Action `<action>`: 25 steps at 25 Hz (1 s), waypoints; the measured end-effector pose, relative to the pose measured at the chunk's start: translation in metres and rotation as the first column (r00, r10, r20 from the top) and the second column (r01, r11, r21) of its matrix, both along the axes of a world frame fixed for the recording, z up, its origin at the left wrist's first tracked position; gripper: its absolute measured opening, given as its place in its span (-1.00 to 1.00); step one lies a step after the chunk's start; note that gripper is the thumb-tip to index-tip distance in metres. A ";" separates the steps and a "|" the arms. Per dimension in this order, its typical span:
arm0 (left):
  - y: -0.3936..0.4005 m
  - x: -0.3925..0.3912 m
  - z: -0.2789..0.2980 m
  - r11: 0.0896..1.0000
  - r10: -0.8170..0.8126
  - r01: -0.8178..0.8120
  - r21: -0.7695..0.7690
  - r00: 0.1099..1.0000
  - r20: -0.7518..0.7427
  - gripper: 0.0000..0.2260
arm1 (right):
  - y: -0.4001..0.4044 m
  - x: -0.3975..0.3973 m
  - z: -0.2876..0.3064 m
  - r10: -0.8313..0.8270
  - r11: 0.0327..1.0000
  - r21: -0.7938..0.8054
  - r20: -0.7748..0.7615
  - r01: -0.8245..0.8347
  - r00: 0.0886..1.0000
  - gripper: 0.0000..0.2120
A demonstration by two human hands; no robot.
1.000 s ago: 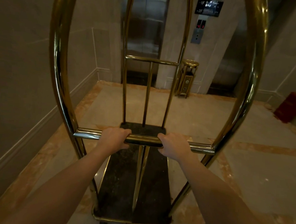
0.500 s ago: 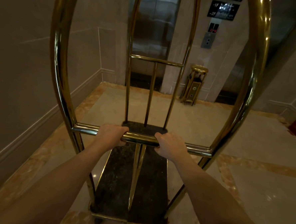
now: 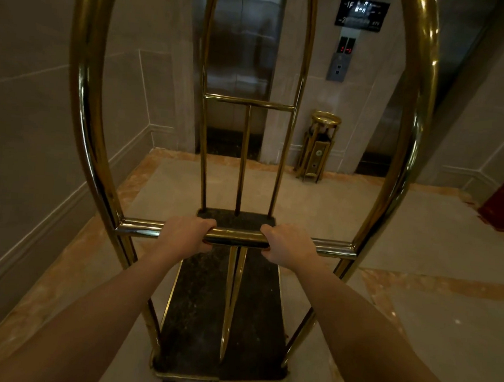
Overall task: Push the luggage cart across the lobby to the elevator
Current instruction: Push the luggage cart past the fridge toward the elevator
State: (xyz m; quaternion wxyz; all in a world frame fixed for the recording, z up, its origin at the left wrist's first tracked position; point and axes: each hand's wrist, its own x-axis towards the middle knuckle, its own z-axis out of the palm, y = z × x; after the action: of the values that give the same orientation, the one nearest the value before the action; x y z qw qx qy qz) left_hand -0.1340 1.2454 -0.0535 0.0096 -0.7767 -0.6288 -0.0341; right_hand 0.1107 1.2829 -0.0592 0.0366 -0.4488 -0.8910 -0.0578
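My left hand (image 3: 183, 235) and right hand (image 3: 290, 246) were both clenched around the crossbar (image 3: 237, 235) of the luggage cart (image 3: 223, 307), which faced the shut elevator (image 3: 241, 57). Its deck was empty, so I judged it light; the polished brass looked slippery.

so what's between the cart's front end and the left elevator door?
Bare marble floor in the head view; nothing between luggage cart and elevator door.

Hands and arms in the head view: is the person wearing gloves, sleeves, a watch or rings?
Nothing worn is visible. The left hand and right hand are bare, without gloves or visible rings. Both forearms are uncovered to the picture's lower edge, and no watch, bracelet or sleeve cuff shows.
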 end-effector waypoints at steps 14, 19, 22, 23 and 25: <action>0.173 -0.010 0.002 0.999 -0.007 0.009 -0.053 0.999 0.040 -0.83 | 0.169 -0.010 0.004 -0.004 1.000 -0.012 0.034 0.005 0.999 -0.80; 0.235 -0.012 -0.001 0.999 0.029 -0.027 -0.040 0.998 0.047 -0.81 | 0.229 -0.013 0.006 0.010 1.000 -0.007 0.024 -0.010 1.000 -0.78; 0.270 -0.013 -0.003 0.998 0.050 -0.049 -0.028 0.998 0.045 -0.81 | 0.265 -0.014 0.006 0.026 1.000 0.004 0.009 -0.026 1.000 -0.77; 0.281 -0.014 -0.004 0.998 0.055 -0.054 -0.025 0.998 0.039 -0.81 | 0.276 -0.015 0.005 0.027 1.000 0.012 0.008 -0.027 1.000 -0.77; 0.305 -0.016 -0.005 0.998 0.056 -0.055 -0.023 0.998 0.035 -0.81 | 0.300 -0.017 0.003 0.026 0.999 0.028 0.013 -0.026 1.000 -0.77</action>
State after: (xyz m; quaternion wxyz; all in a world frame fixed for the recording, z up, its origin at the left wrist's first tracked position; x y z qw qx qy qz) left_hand -0.1505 1.5501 -0.0583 -0.0092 -0.7582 -0.6506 -0.0410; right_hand 0.0941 1.5829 -0.0562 0.0381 -0.4362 -0.8961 -0.0730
